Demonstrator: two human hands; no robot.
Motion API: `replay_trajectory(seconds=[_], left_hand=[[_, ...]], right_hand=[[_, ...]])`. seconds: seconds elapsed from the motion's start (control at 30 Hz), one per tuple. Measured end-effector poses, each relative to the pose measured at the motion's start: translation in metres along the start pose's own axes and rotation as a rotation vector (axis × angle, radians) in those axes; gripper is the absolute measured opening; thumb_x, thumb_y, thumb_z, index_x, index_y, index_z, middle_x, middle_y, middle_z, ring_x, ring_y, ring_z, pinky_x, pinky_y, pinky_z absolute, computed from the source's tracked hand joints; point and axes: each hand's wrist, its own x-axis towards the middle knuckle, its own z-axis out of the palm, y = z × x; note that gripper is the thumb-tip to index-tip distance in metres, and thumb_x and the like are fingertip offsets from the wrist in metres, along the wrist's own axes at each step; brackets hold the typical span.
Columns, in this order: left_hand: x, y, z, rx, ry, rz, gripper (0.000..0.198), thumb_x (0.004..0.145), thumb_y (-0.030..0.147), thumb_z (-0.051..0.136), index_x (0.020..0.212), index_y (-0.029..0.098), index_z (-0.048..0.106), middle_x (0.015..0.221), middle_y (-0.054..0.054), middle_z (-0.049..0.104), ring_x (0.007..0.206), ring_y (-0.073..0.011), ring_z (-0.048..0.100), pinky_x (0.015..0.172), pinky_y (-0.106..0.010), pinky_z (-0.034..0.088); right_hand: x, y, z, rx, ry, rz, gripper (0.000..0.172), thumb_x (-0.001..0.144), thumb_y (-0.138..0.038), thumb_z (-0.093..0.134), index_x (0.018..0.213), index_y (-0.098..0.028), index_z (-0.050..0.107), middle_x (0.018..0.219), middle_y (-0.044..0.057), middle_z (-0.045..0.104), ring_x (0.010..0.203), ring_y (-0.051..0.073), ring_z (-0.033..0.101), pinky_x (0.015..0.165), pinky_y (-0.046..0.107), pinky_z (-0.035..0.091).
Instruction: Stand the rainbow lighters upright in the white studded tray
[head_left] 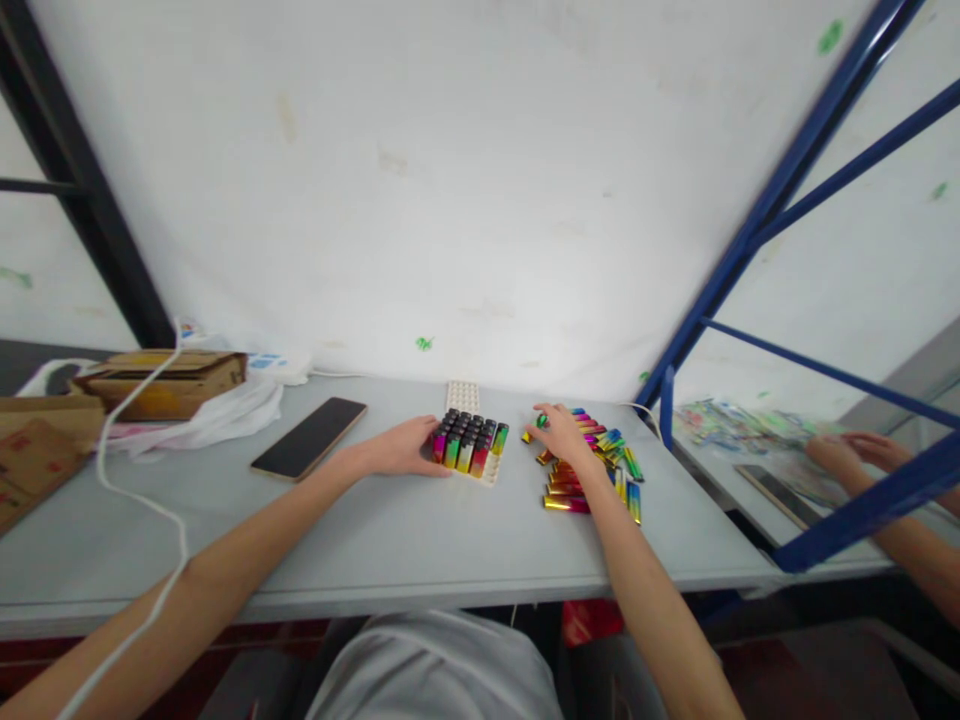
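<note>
Several black-topped lighters [466, 440] with shiny rainbow bodies stand upright in rows in a white holed tray [491, 469]. My left hand [409, 447] is closed around the tray's left side, thumb in front and fingers behind, touching the lighters. To the right lies a loose pile of metallic, many-coloured lighter casings [570, 478]. Over the pile's left edge, my right hand [561, 437] has its fingers bent, with a green-and-yellow casing [540, 422] at the fingertips. The hand partly covers the pile.
A second white holed tray [463, 395] lies behind, near the wall. On the left are a phone [309, 438], a cardboard box [161, 385], a plastic bag [240, 410] and a white cable [142, 495]. A blue metal frame [739, 270] rises at right, with another person's hands [840, 455] beyond it.
</note>
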Motion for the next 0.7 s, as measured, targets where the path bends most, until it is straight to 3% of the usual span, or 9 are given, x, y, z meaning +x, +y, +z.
replay_trajectory(seconds=[0.13, 0.23, 0.33, 0.5, 0.63, 0.7], left_hand=[[0.001, -0.001, 0.000, 0.017, -0.005, -0.004, 0.066, 0.075, 0.067, 0.077, 0.115, 0.016, 0.068, 0.117, -0.012, 0.071, 0.106, -0.0320, 0.066, 0.099, -0.039, 0.051], [0.001, -0.002, 0.001, 0.031, -0.005, -0.002, 0.066, 0.074, 0.067, 0.077, 0.116, 0.016, 0.068, 0.117, -0.012, 0.071, 0.107, -0.0320, 0.066, 0.099, -0.039, 0.052], [0.001, -0.002, 0.001, 0.034, 0.005, 0.016, 0.067, 0.074, 0.068, 0.076, 0.115, 0.015, 0.068, 0.115, -0.012, 0.071, 0.106, -0.0322, 0.066, 0.100, -0.039, 0.052], [0.001, -0.004, 0.002, 0.017, 0.017, 0.033, 0.067, 0.074, 0.071, 0.076, 0.112, 0.016, 0.069, 0.112, -0.012, 0.072, 0.102, -0.0321, 0.067, 0.096, -0.039, 0.054], [0.001, -0.005, 0.002, 0.016, 0.030, 0.031, 0.065, 0.073, 0.070, 0.077, 0.111, 0.017, 0.069, 0.111, -0.012, 0.072, 0.102, -0.0326, 0.067, 0.095, -0.040, 0.053], [0.001, -0.005, 0.003, 0.026, 0.027, 0.028, 0.066, 0.074, 0.070, 0.077, 0.111, 0.016, 0.069, 0.112, -0.013, 0.072, 0.103, -0.0331, 0.067, 0.096, -0.041, 0.052]], right_hand=[[0.001, -0.005, 0.004, 0.232, 0.097, -0.096, 0.048, 0.086, -0.018, 0.070, 0.134, -0.018, 0.065, 0.128, 0.014, 0.063, 0.090, 0.019, 0.071, 0.100, 0.039, 0.055], [0.003, -0.012, 0.003, 0.426, 0.126, -0.098, 0.054, 0.082, -0.017, 0.068, 0.135, -0.021, 0.062, 0.131, 0.013, 0.063, 0.083, 0.018, 0.072, 0.090, 0.040, 0.060], [0.005, -0.020, 0.000, 0.652, 0.146, -0.040, 0.057, 0.078, -0.027, 0.073, 0.133, -0.022, 0.061, 0.123, 0.011, 0.070, 0.088, 0.022, 0.073, 0.086, 0.042, 0.061], [0.002, -0.037, -0.009, 0.944, 0.126, 0.011, 0.049, 0.076, -0.059, 0.078, 0.105, -0.021, 0.069, 0.096, 0.007, 0.074, 0.093, 0.024, 0.071, 0.090, 0.041, 0.059], [-0.005, -0.055, -0.012, 1.141, 0.044, 0.054, 0.056, 0.082, -0.074, 0.067, 0.104, -0.023, 0.062, 0.080, 0.000, 0.064, 0.068, 0.015, 0.062, 0.068, 0.031, 0.058], [-0.008, -0.062, -0.013, 1.189, -0.016, 0.064, 0.055, 0.083, -0.076, 0.064, 0.105, -0.025, 0.057, 0.070, -0.006, 0.054, 0.053, 0.011, 0.049, 0.052, 0.024, 0.049]])
